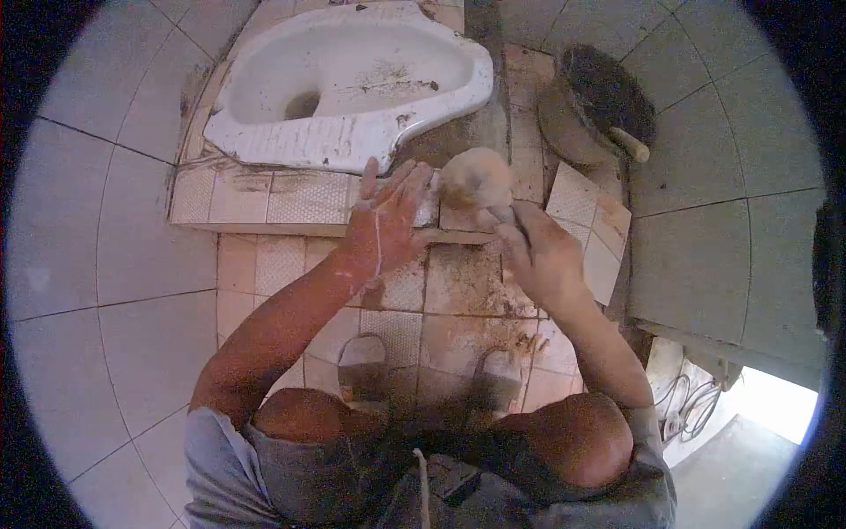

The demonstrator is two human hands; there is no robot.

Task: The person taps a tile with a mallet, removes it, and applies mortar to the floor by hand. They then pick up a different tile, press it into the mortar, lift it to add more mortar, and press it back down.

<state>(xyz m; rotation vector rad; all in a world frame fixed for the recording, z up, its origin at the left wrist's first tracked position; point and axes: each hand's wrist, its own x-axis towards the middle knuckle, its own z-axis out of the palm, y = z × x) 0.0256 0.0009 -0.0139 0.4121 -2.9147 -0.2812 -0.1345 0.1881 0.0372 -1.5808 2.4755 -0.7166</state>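
Observation:
My left hand lies with its fingers spread on the tiled step, just below the rim of a white squat toilet. White smears mark its back and wrist. To its right, my right hand is closed around the handle of a round, pale, dusty tool. The tool's head is over the step's tiles near its right end; whether it touches them is unclear. Brown dirt marks the toilet's bowl and rim.
A dark bucket with a wooden handle sticking out stands at the upper right. Loose tiles lean below it. Dirt covers parts of the floor. Coiled cable hangs at the lower right. Tiled walls rise on both sides.

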